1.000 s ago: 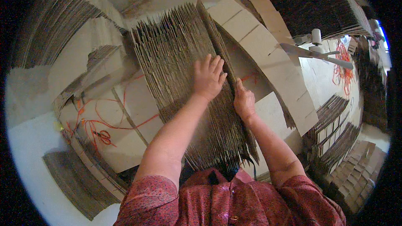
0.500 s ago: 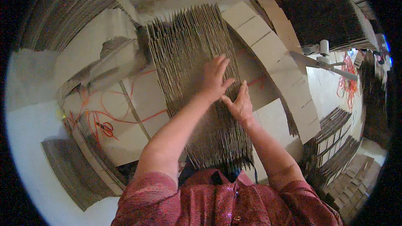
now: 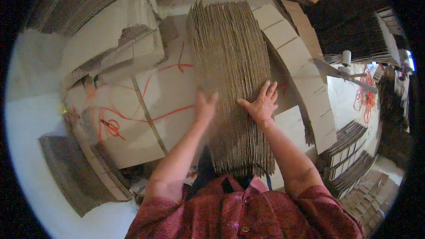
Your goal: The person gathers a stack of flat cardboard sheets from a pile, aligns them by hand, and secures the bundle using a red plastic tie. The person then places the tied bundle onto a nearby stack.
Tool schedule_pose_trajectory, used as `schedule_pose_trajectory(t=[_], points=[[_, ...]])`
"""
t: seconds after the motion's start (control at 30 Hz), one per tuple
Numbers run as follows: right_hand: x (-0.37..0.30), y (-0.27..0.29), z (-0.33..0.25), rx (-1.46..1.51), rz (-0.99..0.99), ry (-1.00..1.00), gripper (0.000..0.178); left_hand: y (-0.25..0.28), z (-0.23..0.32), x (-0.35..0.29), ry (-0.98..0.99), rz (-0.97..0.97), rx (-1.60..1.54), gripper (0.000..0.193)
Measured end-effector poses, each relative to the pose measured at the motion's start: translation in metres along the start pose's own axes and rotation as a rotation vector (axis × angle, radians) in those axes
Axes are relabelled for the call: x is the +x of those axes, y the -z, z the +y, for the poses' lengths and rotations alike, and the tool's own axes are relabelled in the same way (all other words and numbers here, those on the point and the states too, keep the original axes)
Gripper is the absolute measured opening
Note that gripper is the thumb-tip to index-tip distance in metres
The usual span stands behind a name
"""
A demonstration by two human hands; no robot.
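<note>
In front of me stands a long bundle of brown corrugated cardboard sheets [image 3: 234,53], packed on edge, its ridged edges facing up. My right hand [image 3: 262,104] rests along the bundle's right side, fingers spread and thumb on top. At the left side is my left hand [image 3: 206,107], blurred by motion, its thumb apart from the fingers and nothing visible in it. Red-orange cord [image 3: 175,113] runs across the flat cardboard from the left towards the bundle. Looped cord [image 3: 113,128] lies further left.
Flat cardboard [image 3: 133,148] covers the surface under the bundle. Leaning cardboard sheets [image 3: 99,40] stand at the far left. A curved row of cardboard pieces [image 3: 301,68] runs along the right. Beyond it are a grey fan [image 3: 343,71], a red cord tangle [image 3: 365,95] and stacked cardboard [image 3: 349,26].
My left hand has moved from the bundle's top to its left side. My right hand has shifted slightly right and up. The bundle stands straighter, tighter and further right in view.
</note>
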State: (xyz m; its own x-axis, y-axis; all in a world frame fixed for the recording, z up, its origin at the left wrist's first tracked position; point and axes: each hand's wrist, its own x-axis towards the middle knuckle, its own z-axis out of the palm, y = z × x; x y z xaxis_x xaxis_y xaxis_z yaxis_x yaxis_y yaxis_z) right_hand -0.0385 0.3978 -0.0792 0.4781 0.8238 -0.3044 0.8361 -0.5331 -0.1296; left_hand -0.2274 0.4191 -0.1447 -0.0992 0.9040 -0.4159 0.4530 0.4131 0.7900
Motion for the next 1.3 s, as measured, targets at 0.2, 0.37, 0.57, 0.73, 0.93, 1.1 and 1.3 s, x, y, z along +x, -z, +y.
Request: schedule_pose_trajectory(t=[0.2,0.37,0.57,0.73,0.93,1.1,1.3], points=[[0.000,0.003,-0.001,0.031,-0.032,-0.019,0.123,0.040,-0.015,0.006,-0.036,-0.088,-0.082,0.062],[-0.001,0.003,0.000,0.009,-0.031,-0.017,0.121,0.049,-0.006,-0.001,-0.032,-0.017,-0.058,0.052],[-0.002,0.005,-0.003,-0.017,-0.037,-0.012,0.120,0.058,-0.005,-0.005,-0.123,0.023,0.138,0.046],[-0.002,0.000,0.000,0.001,0.012,0.004,0.119,0.066,0.012,-0.003,-0.196,0.206,0.453,0.020],[-0.003,0.001,0.002,0.008,0.021,0.009,0.118,0.076,0.048,0.019,-0.137,0.180,0.678,0.023],[-0.003,-0.003,0.004,-0.022,0.032,0.033,0.117,0.051,0.039,0.030,-0.169,0.163,0.613,0.029],[-0.003,0.002,0.001,-0.013,0.000,0.016,0.117,0.038,0.036,0.024,-0.336,0.263,0.628,0.046]])
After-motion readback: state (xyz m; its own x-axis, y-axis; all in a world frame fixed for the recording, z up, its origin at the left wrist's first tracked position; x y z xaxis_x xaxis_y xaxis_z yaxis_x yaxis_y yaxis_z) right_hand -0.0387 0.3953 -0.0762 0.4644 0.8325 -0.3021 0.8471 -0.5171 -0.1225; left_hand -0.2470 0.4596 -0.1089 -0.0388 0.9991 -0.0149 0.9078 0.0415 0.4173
